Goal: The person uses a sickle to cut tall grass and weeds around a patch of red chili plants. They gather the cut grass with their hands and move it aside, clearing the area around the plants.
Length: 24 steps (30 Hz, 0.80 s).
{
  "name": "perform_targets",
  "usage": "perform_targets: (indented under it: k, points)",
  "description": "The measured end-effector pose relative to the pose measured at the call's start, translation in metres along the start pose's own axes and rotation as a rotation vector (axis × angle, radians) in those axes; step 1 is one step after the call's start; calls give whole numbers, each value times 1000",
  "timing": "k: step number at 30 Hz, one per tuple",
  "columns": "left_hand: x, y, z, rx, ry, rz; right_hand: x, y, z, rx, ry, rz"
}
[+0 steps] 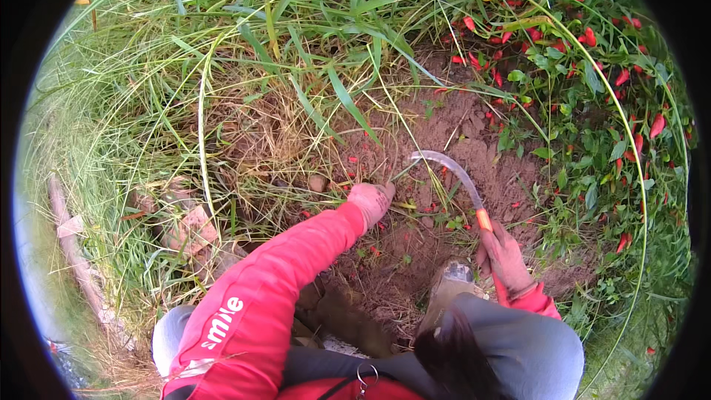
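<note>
Around the orange handle of a sickle, my right hand [504,258] is closed at the right of centre. From it the sickle's curved metal blade [456,171] rises and bends to the left. The blade's tip lies close to the upper end of a green grass stem [404,171]. At the stem's lower end my left hand [375,201] has its fingers pinched together on it. Both hands look soiled. Brown soil [466,122] with small red pieces scattered on it lies beneath and beyond them.
Chili plants with red peppers [590,38] grow along the right. Tall grass [344,0] fills the top and left, with long blades arching over the soil. Broken bricks [193,230] and a small stone [317,183] lie left of my left hand. My shoe [456,273] rests on the soil.
</note>
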<state>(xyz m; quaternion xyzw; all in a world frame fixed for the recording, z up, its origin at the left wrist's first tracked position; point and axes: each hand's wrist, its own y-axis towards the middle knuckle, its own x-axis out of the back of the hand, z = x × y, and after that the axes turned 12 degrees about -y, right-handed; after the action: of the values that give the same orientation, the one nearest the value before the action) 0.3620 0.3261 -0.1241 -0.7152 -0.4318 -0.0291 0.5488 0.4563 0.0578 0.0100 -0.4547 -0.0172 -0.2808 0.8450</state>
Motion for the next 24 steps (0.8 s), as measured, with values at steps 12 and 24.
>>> perform_targets:
  k: [12, 24]
  points:
    - [160, -48, 158, 167, 516, -1, 72, 18, 36, -186, -289, 276]
    - [106, -108, 165, 51, 348, -46, -29, 33, 29, 6, 478, -201]
